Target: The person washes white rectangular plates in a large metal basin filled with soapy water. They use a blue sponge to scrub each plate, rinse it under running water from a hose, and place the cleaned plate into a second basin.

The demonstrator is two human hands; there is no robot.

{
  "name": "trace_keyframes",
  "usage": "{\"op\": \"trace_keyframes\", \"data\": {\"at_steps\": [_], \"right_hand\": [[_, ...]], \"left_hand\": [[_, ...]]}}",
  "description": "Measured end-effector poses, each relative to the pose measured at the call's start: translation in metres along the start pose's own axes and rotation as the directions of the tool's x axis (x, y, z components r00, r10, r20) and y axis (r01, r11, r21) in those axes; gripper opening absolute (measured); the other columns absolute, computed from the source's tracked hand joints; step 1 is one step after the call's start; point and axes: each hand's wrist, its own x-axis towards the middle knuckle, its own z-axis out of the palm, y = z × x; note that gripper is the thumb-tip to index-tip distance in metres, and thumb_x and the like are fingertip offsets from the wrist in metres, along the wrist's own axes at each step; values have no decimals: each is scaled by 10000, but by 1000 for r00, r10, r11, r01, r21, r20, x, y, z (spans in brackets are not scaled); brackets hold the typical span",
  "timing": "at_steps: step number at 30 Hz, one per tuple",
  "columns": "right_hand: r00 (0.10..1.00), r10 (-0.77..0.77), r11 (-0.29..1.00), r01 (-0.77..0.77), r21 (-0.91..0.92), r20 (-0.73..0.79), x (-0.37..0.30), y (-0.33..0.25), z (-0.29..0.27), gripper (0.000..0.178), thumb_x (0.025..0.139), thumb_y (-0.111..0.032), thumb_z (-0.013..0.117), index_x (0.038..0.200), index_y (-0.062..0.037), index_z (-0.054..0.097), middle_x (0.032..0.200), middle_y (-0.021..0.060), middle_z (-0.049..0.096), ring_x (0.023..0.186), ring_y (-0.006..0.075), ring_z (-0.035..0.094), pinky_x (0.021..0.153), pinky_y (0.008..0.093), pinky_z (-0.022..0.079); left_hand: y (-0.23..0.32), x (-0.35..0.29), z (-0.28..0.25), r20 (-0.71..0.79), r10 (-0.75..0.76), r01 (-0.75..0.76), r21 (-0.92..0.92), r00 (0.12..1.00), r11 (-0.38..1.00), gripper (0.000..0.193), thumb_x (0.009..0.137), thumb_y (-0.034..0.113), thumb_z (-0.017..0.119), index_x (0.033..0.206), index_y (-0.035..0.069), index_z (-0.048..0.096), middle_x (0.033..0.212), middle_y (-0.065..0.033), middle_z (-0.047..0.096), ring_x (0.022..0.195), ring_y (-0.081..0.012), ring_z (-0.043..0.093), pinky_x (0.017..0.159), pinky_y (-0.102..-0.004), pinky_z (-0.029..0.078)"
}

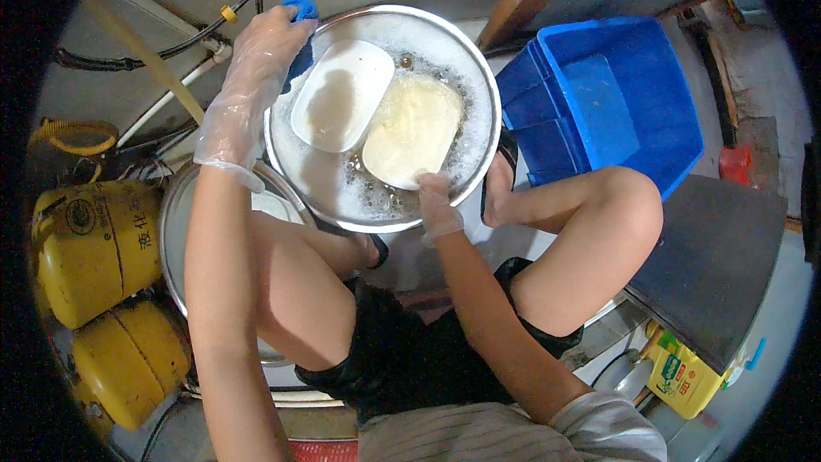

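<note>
A wide metal basin [490, 77] of foamy water stands in front of me between my feet. In it lie a white rounded rectangular dish [368, 68] and, to its right, a similar dish with a yellowish film [415, 128]. My right hand [438, 204], in a clear plastic glove, is closed on the near edge of the yellowish dish; part of its fingers is hidden. At the basin's far left rim my left hand [265, 56], also gloved, grips a blue cloth [298, 64], which hangs beside the white dish.
A blue plastic bin [603, 107] stands right of the basin. Left of my leg is another metal basin [175, 231], partly behind my left arm. Yellow containers [98, 248] line the left side. A dark flat board [710, 265] and a yellow jug [682, 376] sit at right.
</note>
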Motion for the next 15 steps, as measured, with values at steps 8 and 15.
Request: {"op": "trace_keyframes", "data": {"at_steps": [8, 15], "right_hand": [[928, 262, 795, -363, 487, 266, -1, 1, 6, 360, 718, -101, 472, 1042, 55, 455, 965, 170, 535, 902, 284, 533, 742, 364, 453], [986, 122, 928, -152, 340, 110, -8, -34, 0, 362, 730, -126, 484, 1050, 42, 455, 997, 147, 527, 904, 265, 534, 730, 353, 471]], "left_hand": [[-13, -1, 2, -58, 37, -38, -4, 998, 999, 434, 739, 373, 540, 949, -5, 578, 833, -163, 614, 694, -260, 601, 658, -345, 454], [-16, -4, 1, -92, 77, -82, -51, 993, 995, 434, 735, 379, 539, 989, 30, 582, 860, -169, 612, 710, -270, 603, 664, -348, 461]]}}
